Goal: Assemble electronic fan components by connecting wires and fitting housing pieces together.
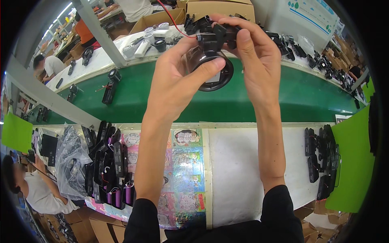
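Note:
Both my hands are raised over the green conveyor belt (154,93), holding a black handheld fan (209,45) with a round, ring-shaped head. My left hand (172,79) wraps the head from the left, its thumb lying across the ring. The fingers and thumb of my right hand (259,54) pinch the dark upper part, whose details they partly hide. A thin red wire (177,25) runs up and left from near the fan's top. Similar black units, one upright unit (109,87) among them, rest on the belt at left.
A pile of black handle casings with purple cells (115,170) lies left beside a clear plastic bag (71,152). More black casings (320,162) stack at right by a green panel (352,162). White and black parts (150,38) crowd the far shelf. A co-worker (42,188) sits at left.

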The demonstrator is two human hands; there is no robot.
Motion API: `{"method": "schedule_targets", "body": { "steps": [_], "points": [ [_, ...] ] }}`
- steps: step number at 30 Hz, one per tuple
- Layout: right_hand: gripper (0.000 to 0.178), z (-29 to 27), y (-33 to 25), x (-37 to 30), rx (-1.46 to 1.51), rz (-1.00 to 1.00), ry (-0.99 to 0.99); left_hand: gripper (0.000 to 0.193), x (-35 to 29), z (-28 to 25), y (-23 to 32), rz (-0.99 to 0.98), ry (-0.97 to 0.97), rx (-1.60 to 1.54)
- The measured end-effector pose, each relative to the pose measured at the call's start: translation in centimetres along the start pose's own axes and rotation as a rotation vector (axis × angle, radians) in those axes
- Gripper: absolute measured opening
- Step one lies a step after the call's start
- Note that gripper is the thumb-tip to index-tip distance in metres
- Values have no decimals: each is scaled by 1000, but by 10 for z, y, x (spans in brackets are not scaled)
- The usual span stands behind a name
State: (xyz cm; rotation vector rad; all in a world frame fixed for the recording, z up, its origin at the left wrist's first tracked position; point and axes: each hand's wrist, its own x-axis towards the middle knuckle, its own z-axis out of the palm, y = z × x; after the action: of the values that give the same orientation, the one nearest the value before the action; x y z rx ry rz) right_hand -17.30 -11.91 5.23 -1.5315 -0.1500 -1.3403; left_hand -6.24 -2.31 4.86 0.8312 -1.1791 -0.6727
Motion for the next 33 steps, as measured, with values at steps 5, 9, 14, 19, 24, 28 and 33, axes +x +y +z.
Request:
{"method": "schedule_targets", "body": {
  "steps": [5,9,14,19,24,28,33],
  "points": [
    [19,-2,3,-1,-219,-32,-5,38,0,-1,-2,4,-12,32],
    [18,1,3,-3,-264,23,22,35,1,0,-1,-40,25,-83],
    [18,5,-4,-6,-259,112,60,35,-1,-2,-4,-4,55,17],
    [23,9,-4,-6,-291,51,71,37,1,-9,-9,-50,9,-96],
    [31,-5,-3,-3,-140,212,-88,40,1,5,-7,-189,-24,-305],
    [32,-15,2,-2,-58,280,-81,36,2,15,-8,-150,33,-311],
    [31,-9,-5,-3,-198,234,-152,32,0,6,-9,-44,17,-147]
  ]
}}
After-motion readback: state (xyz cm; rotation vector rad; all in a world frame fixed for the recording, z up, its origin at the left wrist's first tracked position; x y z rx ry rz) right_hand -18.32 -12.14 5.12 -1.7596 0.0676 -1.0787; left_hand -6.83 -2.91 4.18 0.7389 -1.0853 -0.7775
